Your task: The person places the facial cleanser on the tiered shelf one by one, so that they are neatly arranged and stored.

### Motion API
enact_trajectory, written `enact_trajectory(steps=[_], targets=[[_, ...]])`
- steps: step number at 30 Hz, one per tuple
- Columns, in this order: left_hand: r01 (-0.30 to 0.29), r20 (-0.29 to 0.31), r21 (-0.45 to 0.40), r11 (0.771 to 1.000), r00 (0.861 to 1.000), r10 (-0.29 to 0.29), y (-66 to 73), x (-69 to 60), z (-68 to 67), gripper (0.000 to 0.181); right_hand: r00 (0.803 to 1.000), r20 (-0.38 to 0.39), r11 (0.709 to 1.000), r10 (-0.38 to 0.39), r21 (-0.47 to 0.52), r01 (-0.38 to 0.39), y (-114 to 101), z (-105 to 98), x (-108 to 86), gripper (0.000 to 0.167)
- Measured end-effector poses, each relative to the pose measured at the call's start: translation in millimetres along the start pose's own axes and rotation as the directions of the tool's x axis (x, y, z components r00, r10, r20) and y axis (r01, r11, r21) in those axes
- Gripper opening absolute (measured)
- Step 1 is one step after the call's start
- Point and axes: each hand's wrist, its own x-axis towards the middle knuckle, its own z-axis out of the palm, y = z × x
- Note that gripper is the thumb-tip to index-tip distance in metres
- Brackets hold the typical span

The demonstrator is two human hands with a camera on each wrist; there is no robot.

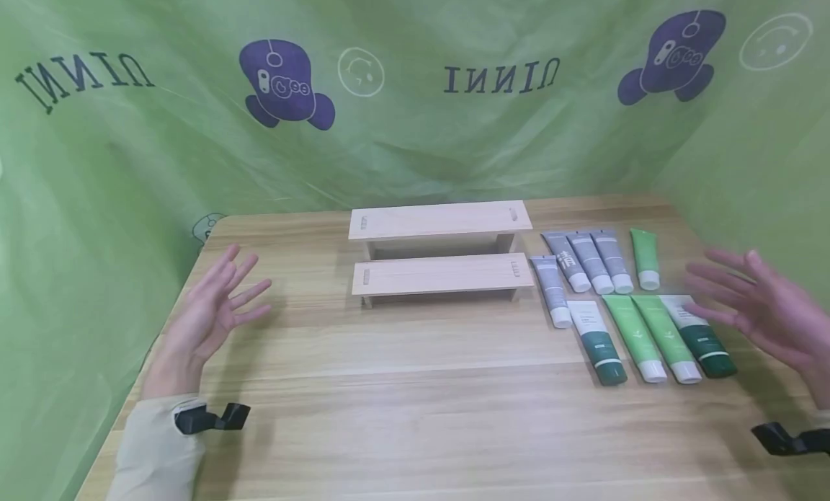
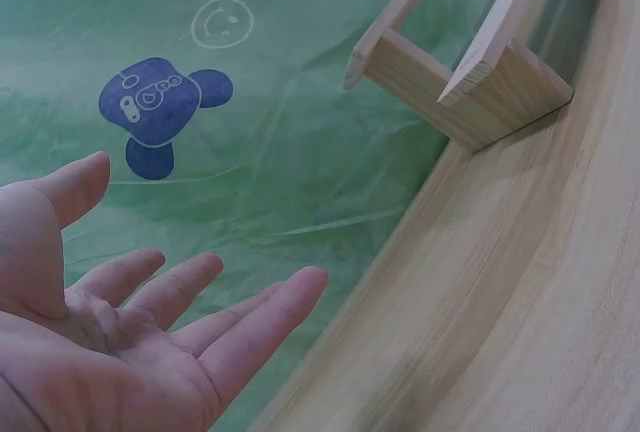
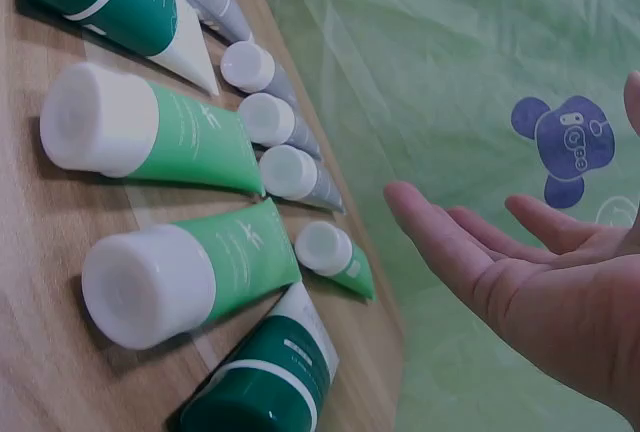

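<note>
My left hand (image 1: 210, 310) is held over the left side of the table, fingers spread, holding nothing. In the left wrist view that hand (image 2: 150, 342) shows its bare palm. At the right, my right hand (image 1: 765, 306) hovers beside the tubes with fingers extended and nothing in it. Nearest to it lies a white and dark green tube (image 1: 703, 342). Two light green tubes (image 1: 635, 339) (image 1: 668, 339) and another white and dark green tube (image 1: 598, 342) lie alongside. Behind them are several grey-blue tubes (image 1: 590, 259) and a small green tube (image 1: 645, 259).
A two-step wooden rack, with a lower shelf (image 1: 441, 275) and a raised rear shelf (image 1: 441, 221), stands at the table's back middle. The wooden table (image 1: 389, 414) meets a green printed cloth (image 1: 415, 148) behind and at both sides.
</note>
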Motion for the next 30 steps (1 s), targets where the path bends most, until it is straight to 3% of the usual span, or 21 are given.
enact_trajectory(steps=[5, 10, 12, 17, 20, 23, 30], targets=[[0.033, -0.010, -0.043, 0.999, 0.999, -0.033, -0.2, 9.0, 3.2, 0.068, 0.999, -0.033, 0.993, 0.019, -0.116, -0.023, 1, -3, -9.0, 0.057], [0.063, -0.032, -0.027, 0.998, 0.997, -0.064, -1.2, 20.0, 7.7, 0.070, 0.984, -0.171, 0.971, 0.041, -0.225, -0.080, 0, -7, -20.8, 0.053], [0.079, -0.047, -0.002, 0.997, 0.996, -0.079, -2.5, 24.3, 10.1, 0.072, 0.972, -0.227, 0.955, 0.056, -0.271, -0.118, -1, -9, -25.1, 0.052], [0.124, -0.098, 0.036, 0.992, 0.988, -0.120, -7.1, 35.1, 17.2, 0.076, 0.956, -0.283, 0.906, 0.078, -0.379, -0.186, -4, -16, -33.7, 0.051], [0.150, -0.117, 0.050, 0.987, 0.983, -0.144, -9.9, 42.6, 21.4, 0.076, 0.949, -0.307, 0.869, 0.067, -0.449, -0.207, -5, -20, -38.2, 0.051], [0.161, -0.117, 0.064, 0.985, 0.981, -0.153, -12.5, 50.3, 25.2, 0.075, 0.946, -0.322, 0.850, 0.043, -0.485, -0.203, -7, -24, -43.2, 0.052], [0.166, -0.090, 0.085, 0.982, 0.983, -0.158, -17.3, 69.1, 38.0, 0.076, 0.898, -0.441, 0.826, -0.011, -0.510, -0.241, -15, -36, -55.7, 0.051]])
